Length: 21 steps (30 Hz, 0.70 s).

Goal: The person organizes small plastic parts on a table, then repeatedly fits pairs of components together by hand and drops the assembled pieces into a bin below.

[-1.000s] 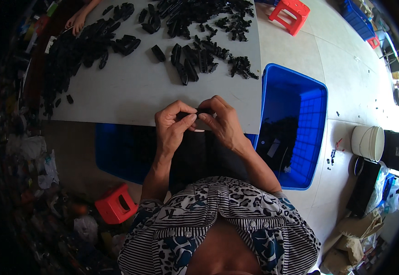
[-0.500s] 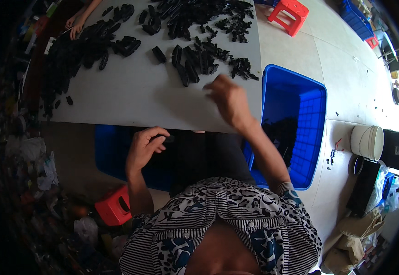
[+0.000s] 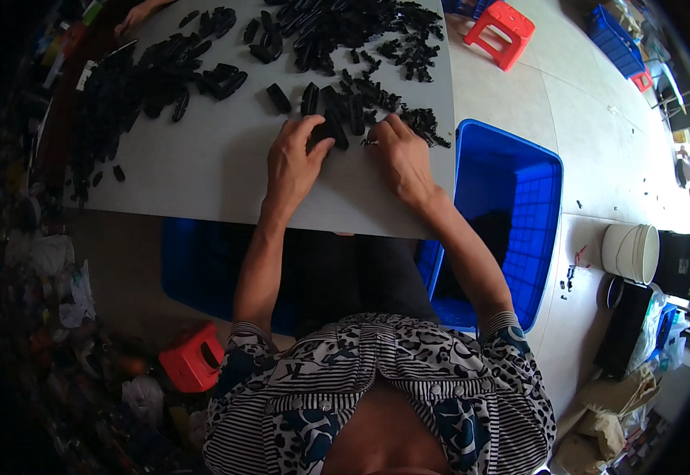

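On the grey-white table [image 3: 202, 174], my left hand [image 3: 293, 162] has thumb and fingers closed round the near end of an oblong black plastic part [image 3: 332, 133]. To its right, my right hand [image 3: 405, 162] is closed in a pinch over the table. A small dark piece [image 3: 370, 142] shows at its fingertips, partly hidden and too small to make out well. Just beyond both hands lie more oblong black parts [image 3: 279, 98], and by the right hand a cluster of small jagged black pieces [image 3: 426, 127].
Heaps of black parts [image 3: 163, 75] cover the table's far and left sides. Another person's hand [image 3: 135, 17] is at the far left edge. Blue crates [image 3: 547, 229] stand below the table, red stools [image 3: 500, 32] on the floor, and a white bucket [image 3: 630, 252] at right.
My left hand has moved from below the table's edge up to the oblong part. The right hand has lowered slightly beside the jagged pieces. The other person's hand has drawn back.
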Each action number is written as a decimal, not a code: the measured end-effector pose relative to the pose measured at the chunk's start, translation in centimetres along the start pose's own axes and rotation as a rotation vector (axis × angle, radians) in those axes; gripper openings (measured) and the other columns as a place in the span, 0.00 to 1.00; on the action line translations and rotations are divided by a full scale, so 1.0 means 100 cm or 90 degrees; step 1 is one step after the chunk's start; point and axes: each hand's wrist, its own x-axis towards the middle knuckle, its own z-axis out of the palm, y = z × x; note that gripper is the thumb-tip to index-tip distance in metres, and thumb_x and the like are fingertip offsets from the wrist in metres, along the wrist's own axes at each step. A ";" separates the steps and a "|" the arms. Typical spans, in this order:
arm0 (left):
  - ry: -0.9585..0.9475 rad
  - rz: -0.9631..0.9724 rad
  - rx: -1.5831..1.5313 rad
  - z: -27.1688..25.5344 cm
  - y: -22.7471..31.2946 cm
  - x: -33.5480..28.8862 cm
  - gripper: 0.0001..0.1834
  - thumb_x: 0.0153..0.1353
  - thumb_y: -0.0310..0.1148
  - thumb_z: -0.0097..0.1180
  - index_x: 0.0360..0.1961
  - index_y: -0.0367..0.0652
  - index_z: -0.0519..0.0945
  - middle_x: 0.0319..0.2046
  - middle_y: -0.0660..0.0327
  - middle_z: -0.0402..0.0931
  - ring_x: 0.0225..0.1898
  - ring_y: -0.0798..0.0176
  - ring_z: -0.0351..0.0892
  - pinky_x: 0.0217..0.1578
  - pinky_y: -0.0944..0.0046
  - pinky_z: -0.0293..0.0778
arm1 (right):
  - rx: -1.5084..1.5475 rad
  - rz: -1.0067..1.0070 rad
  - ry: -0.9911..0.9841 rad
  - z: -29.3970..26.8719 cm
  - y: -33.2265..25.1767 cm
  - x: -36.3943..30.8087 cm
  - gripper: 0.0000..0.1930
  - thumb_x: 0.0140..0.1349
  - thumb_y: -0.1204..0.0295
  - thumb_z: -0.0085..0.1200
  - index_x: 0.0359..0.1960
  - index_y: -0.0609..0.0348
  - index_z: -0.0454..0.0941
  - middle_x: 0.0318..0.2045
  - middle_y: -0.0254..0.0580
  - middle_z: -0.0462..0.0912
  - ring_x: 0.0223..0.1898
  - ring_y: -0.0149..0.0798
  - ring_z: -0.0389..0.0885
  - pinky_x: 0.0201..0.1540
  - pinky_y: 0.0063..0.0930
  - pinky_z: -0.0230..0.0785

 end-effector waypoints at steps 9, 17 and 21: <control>0.011 -0.103 -0.053 0.004 -0.016 -0.004 0.21 0.48 0.23 0.62 0.45 0.43 0.73 0.32 0.56 0.74 0.32 0.58 0.76 0.31 0.60 0.71 | 0.966 0.418 -0.072 -0.012 -0.024 -0.041 0.07 0.57 0.83 0.53 0.36 0.65 0.71 0.30 0.47 0.80 0.26 0.33 0.80 0.27 0.25 0.77; -0.072 -0.219 -0.638 -0.014 0.010 -0.045 0.36 0.47 0.16 0.56 0.60 0.41 0.63 0.33 0.62 0.74 0.33 0.70 0.75 0.34 0.70 0.75 | 1.012 0.395 -0.055 -0.009 -0.027 -0.056 0.04 0.56 0.83 0.55 0.31 0.63 0.73 0.29 0.47 0.81 0.26 0.31 0.80 0.28 0.22 0.76; -0.108 -0.206 -0.686 -0.013 0.021 -0.056 0.35 0.46 0.16 0.59 0.58 0.42 0.66 0.35 0.63 0.73 0.35 0.71 0.75 0.38 0.71 0.75 | 0.986 0.362 -0.031 -0.009 -0.036 -0.057 0.03 0.56 0.82 0.55 0.30 0.63 0.74 0.29 0.44 0.81 0.25 0.29 0.78 0.27 0.20 0.73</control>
